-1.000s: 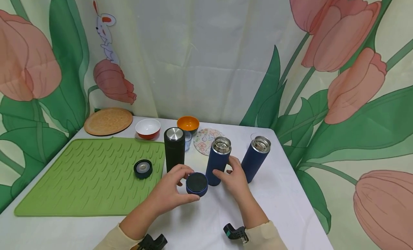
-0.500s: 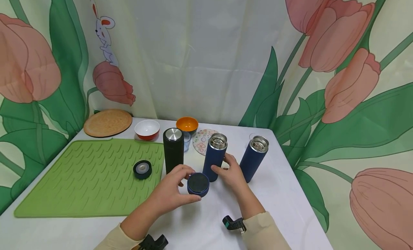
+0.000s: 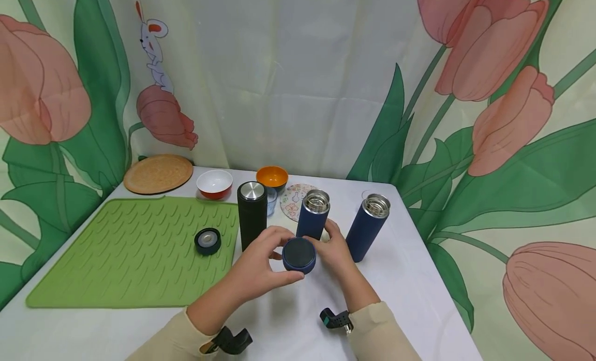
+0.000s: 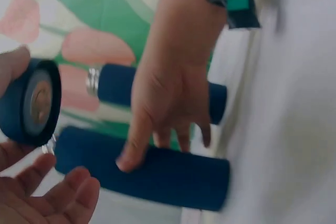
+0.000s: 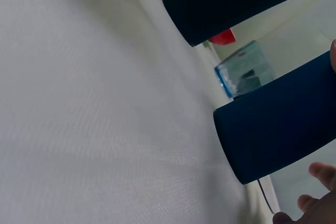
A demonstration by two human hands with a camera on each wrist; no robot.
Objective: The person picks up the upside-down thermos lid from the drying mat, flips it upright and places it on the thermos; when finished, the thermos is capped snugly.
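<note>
Soft, even light in here, faint shadows on the tablecloth point(image 3: 288, 332); the right hand point(image 4: 170, 95) looks blurred in the left wrist view.

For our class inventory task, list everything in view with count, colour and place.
Tulip-and-rabbit curtain: 1, pale with pink and green, behind table
Cloth-covered table: 1, white, under everything
Textured mat: 1, green, table's left
Round board: 1, light brown, back left
Bowls: 2, one white-and-red, one orange-and-dark, back
Cup: 1, clear bluish, partly behind black flask
Floral disc: 1, pale multicoloured, behind middle flask
Black flask: 1, silver top, beside mat
Navy flasks: 2, lidless, middle and right
Lids: 2, black on mat, navy in left hand
Wrist devices: 2, black, at wrists
Sleeves: 2, beige, front
Hands: 2, left on navy lid, right on middle flask
</note>
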